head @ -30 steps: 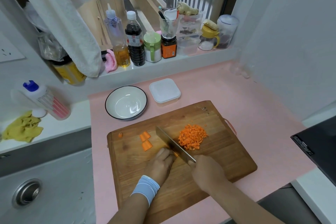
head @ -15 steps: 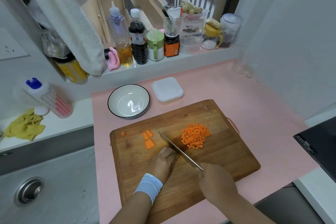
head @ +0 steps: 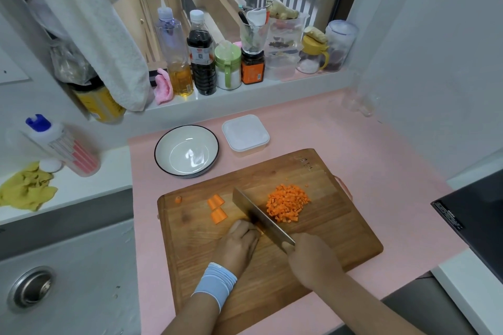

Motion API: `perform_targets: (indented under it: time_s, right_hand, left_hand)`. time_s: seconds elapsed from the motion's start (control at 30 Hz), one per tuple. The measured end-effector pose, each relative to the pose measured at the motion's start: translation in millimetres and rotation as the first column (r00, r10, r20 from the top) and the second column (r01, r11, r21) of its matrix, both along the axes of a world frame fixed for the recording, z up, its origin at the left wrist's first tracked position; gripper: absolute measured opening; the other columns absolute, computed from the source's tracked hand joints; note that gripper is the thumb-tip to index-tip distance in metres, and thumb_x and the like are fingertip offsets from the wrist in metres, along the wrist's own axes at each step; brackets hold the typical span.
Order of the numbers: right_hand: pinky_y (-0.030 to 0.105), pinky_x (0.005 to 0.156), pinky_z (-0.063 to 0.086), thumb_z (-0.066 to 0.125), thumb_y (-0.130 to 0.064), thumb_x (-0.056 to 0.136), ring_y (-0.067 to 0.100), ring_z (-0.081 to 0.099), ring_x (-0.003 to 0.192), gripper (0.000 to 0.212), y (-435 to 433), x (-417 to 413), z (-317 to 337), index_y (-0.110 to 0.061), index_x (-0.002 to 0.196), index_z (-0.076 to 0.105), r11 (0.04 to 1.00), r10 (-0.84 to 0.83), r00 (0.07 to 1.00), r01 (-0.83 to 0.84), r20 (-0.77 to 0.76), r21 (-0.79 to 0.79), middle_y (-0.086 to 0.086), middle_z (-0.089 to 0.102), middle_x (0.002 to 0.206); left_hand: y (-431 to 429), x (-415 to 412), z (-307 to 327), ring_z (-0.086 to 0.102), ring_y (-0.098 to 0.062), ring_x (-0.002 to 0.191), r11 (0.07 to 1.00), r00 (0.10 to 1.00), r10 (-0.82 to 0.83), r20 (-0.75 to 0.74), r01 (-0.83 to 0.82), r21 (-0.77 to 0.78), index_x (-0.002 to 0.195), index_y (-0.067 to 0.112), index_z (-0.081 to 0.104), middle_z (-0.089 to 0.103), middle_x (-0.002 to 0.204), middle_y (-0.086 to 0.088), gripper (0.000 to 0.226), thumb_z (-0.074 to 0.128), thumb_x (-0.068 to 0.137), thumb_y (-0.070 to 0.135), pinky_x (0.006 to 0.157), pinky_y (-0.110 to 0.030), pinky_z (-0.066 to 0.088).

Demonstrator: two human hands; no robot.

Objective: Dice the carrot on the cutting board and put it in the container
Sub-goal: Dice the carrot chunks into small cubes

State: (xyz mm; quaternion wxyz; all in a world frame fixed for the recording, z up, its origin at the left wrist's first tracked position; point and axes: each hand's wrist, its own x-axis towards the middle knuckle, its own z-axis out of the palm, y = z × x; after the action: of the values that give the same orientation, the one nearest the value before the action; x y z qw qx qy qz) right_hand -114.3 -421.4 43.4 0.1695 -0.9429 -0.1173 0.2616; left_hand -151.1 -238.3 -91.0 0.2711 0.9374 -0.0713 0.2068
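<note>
Carrot dice (head: 287,202), wooden board (head: 340,239), pink counter (head: 381,158)

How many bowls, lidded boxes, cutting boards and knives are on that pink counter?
bowl: 1
lidded box: 1
cutting board: 1
knife: 1
Total: 4

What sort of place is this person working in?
Most likely a small home kitchen: a wooden cutting board with diced carrot on a pink counter, sauce and oil bottles along the windowsill, and a sink drain at the left.
</note>
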Motion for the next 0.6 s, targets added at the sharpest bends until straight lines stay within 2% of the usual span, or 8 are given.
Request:
perform_targets:
  time_s: [0.17,0.37,0.6]
  right_hand:
    - [0.029,0.074,0.046,0.042,-0.043,0.104,0.013,0.058,0.082,0.028,-1,-6,-1,-0.026,0.106,0.065,1.0,0.013,0.998,-0.012,0.056,-0.002,-0.011,0.056,0.083]
    - [0.025,0.076,0.044,0.041,-0.042,0.103,0.013,0.065,0.096,0.03,-4,-19,-2,-0.028,0.111,0.066,0.998,0.056,0.987,-0.049,0.15,-0.046,-0.006,0.069,0.1]
    - [0.023,0.081,0.05,0.044,-0.039,0.104,0.008,0.06,0.085,0.027,-20,-26,-2,-0.027,0.112,0.066,0.999,0.046,0.993,-0.043,0.112,-0.027,-0.011,0.063,0.093]
  left_hand:
    - [0,0,0,0.056,-0.018,0.086,1.0,1.0,0.007,-0.017,-0.006,0.012,0.091,0.01,0.071,0.06,0.093,-0.003,0.011,0.061,0.093,0.014,0.062,-0.033,0.053]
    - [0,0,4,0.058,-0.018,0.085,1.0,1.0,0.005,-0.011,-0.004,0.008,0.089,0.009,0.073,0.062,0.091,-0.003,0.012,0.061,0.091,0.014,0.064,-0.032,0.053]
    - [-1,-1,9,0.059,-0.017,0.085,1.0,1.0,0.006,-0.016,-0.006,-0.02,0.09,0.01,0.074,0.063,0.091,-0.001,0.018,0.058,0.093,0.018,0.067,-0.031,0.054]
